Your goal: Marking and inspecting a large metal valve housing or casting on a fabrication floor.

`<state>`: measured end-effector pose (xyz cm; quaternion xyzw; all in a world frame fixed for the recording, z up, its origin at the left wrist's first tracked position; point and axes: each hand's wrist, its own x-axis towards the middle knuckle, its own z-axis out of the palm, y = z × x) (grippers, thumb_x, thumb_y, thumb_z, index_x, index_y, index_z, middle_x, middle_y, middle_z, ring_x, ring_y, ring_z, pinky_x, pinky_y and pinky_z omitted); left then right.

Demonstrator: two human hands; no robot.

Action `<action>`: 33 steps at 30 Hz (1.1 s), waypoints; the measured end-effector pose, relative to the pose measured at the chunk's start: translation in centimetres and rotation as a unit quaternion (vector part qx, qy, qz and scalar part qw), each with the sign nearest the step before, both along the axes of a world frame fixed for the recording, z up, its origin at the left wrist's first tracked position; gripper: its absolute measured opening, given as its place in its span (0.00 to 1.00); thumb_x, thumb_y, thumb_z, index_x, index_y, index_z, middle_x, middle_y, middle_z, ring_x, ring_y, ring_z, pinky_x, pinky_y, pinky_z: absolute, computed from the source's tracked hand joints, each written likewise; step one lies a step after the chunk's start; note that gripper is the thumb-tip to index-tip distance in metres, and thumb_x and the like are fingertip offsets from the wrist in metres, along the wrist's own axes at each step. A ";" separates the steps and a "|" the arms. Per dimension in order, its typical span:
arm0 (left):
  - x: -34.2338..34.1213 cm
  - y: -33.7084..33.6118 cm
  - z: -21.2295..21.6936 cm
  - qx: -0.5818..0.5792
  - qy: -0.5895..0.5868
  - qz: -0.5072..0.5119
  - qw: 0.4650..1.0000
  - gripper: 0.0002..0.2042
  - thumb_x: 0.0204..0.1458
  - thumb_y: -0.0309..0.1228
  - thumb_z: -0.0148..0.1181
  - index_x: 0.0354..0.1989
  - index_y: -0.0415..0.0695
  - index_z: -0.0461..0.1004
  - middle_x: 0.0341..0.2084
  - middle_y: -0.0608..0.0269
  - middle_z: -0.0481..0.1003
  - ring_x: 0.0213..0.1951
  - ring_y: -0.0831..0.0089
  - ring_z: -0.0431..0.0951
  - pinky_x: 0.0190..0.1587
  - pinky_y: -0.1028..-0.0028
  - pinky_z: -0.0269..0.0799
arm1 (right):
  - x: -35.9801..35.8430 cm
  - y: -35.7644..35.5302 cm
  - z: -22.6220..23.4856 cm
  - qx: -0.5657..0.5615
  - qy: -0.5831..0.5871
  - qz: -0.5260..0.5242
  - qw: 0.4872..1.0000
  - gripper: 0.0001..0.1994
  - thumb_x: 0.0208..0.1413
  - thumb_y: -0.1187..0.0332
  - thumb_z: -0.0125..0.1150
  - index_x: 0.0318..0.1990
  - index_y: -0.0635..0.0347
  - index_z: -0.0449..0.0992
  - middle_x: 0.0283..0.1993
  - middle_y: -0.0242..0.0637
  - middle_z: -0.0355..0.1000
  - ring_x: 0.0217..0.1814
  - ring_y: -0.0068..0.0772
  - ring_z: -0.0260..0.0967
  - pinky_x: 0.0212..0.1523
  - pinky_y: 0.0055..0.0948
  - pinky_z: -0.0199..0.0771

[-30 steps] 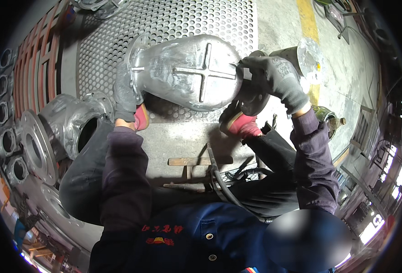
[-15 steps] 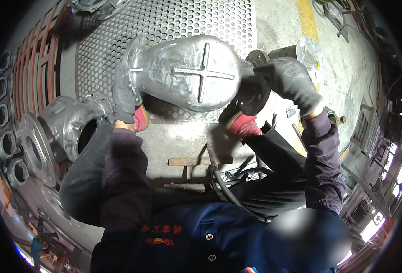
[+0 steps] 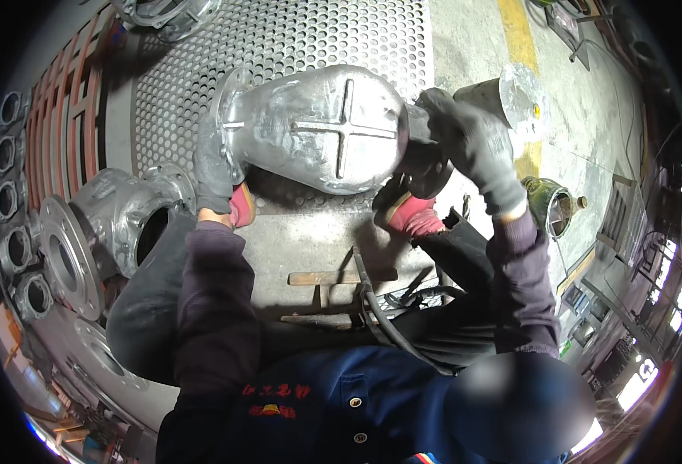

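Note:
A large grey metal valve body (image 3: pixel 325 131) lies on its side in front of me, a raised cross on its upward face. My left hand (image 3: pixel 215 174), in a dark grey glove, is closed on the flanged left end, its fingers partly hidden by the metal. At the opposite end, my gloved right hand (image 3: pixel 476 151) curls over the dark flanged part (image 3: pixel 427 166) with bent fingers. That hand and the shadow cover much of this end, so the exact hold is partly hidden.
A perforated metal plate (image 3: pixel 294 39) lies beneath and beyond the valve body. Another flanged casting (image 3: pixel 113 213) stands beside my left knee. A grey cylindrical piece (image 3: pixel 484 97) and a green round part (image 3: pixel 545 203) are at right. A wooden-handled hammer (image 3: pixel 341 277) and hose (image 3: pixel 372 301) lie near my legs.
My right hand and forearm have shifted left, with the hand now covering more of the flanged end. The green part is more exposed. My left hand keeps its place on the valve body.

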<state>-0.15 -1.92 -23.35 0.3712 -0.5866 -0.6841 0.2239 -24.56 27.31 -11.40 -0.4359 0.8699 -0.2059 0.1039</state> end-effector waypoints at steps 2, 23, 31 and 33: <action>-0.5 0.3 0.9 0.032 -0.013 -0.015 0.999 0.23 0.66 0.35 0.39 0.66 0.37 0.53 0.59 0.58 0.63 0.59 0.71 0.64 0.61 0.73 0.62 | 3.2 1.2 1.6 0.078 -0.220 -0.086 0.969 0.18 0.53 0.72 0.55 0.52 0.50 0.74 0.38 0.46 0.76 0.40 0.41 0.77 0.41 0.36 0.75; 0.7 -1.4 -3.3 0.009 0.014 0.000 1.000 0.22 0.64 0.32 0.42 0.65 0.37 0.56 0.57 0.57 0.65 0.58 0.69 0.65 0.60 0.73 0.60 | 9.9 0.2 -3.3 0.159 0.065 -0.078 0.982 0.15 0.47 0.73 0.54 0.45 0.52 0.75 0.35 0.43 0.72 0.37 0.47 0.72 0.37 0.42 0.73; 2.0 -2.8 -6.3 -0.225 -0.049 -0.049 0.972 0.23 0.61 0.30 0.46 0.65 0.36 0.57 0.58 0.54 0.66 0.57 0.69 0.68 0.58 0.74 0.64 | 10.6 -0.1 -0.9 0.139 0.036 -0.030 0.989 0.16 0.48 0.73 0.54 0.46 0.53 0.76 0.33 0.42 0.73 0.37 0.46 0.73 0.38 0.41 0.73; 0.4 -1.1 -4.7 -0.134 -0.013 -0.012 0.991 0.23 0.62 0.32 0.47 0.64 0.37 0.58 0.57 0.55 0.66 0.57 0.70 0.68 0.58 0.73 0.64 | 10.8 1.1 -0.8 0.059 0.005 -0.029 0.998 0.19 0.48 0.76 0.56 0.51 0.56 0.71 0.32 0.43 0.72 0.37 0.46 0.73 0.37 0.40 0.73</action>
